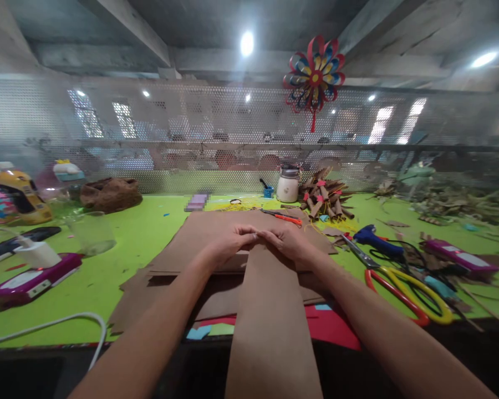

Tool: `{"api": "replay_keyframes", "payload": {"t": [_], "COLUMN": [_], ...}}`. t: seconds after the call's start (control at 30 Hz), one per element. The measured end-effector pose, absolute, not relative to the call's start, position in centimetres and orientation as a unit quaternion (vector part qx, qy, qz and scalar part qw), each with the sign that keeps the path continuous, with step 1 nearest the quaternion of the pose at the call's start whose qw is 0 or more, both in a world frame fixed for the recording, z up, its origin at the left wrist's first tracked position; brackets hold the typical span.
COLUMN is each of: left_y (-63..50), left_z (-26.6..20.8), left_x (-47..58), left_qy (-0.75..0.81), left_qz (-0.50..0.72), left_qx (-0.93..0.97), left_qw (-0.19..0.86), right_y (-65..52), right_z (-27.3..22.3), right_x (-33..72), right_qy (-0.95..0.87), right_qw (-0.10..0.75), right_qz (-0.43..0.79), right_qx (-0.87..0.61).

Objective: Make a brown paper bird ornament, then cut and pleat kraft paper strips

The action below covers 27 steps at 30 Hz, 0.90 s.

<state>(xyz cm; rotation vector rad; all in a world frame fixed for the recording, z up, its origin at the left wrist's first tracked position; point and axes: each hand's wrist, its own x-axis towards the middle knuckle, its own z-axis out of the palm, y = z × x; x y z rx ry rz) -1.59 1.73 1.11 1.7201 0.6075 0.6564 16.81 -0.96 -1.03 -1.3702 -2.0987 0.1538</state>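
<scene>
A long strip of brown paper (272,321) runs from the table toward me and hangs past the front edge. My left hand (235,243) and my right hand (283,241) meet at its far end, both closed, fingertips pinching the paper's edge. Beneath them lies a stack of brown paper sheets (199,238), its edges uneven. Small orange-handled scissors (289,218) rest on the stack just beyond my right hand. Red paper (330,328) shows under the strip near the table's front edge.
Large red-and-yellow-handled scissors (399,288) and a blue glue gun (378,239) lie at right. Rolled brown paper pieces (326,194) are heaped behind, beside a white jar (288,185). On the left stand a clear cup (93,233) and a purple power strip (35,280) with a cable.
</scene>
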Motion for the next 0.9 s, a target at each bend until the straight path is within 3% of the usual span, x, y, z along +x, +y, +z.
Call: {"api": "replay_keyframes", "payload": {"t": [0.23, 0.47, 0.7, 0.9], "left_y": [1.9, 2.7, 2.6, 2.0], "left_z": [1.0, 0.3, 0.4, 0.8], "left_x": [-1.7, -1.6, -1.5, -1.6], "left_qy": [0.255, 0.253, 0.260, 0.271], "left_qz": [0.276, 0.271, 0.260, 0.265], "left_qx": [0.666, 0.738, 0.736, 0.723], "left_qw": [0.644, 0.564, 0.569, 0.578], "right_y": [-1.4, -0.5, -0.4, -1.8], "right_z": [-0.9, -1.6, -1.1, 1.1], "right_x": [16.5, 16.6, 17.4, 18.8], "right_qy": [-0.794, -0.782, -0.765, -0.816], "right_qw": [0.317, 0.300, 0.328, 0.303], "right_qz": [0.031, 0.035, 0.101, 0.200], "right_qx": [-0.518, -0.545, -0.544, -0.451]}}
